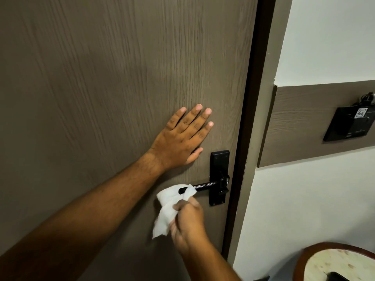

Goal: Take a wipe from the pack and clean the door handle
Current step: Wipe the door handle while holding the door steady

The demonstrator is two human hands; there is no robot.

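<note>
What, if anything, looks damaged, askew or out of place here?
Nothing stands out. The left hand lies flat on the door, the right hand holds the wipe against the door handle.

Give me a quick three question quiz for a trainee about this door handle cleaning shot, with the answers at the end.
1. True or false: the left hand lies flat on the door above the door handle.
2. Which part of the handle does the wipe touch? A) the free end of the lever B) the backplate C) the pivot
3. Fill in: the wipe is held by the ____ hand.

Key
1. True; its fingers are spread and it holds nothing.
2. A; the white wipe drapes over the lever's tip, away from the backplate.
3. Right; the right hand pinches the wipe from below the lever.
</note>
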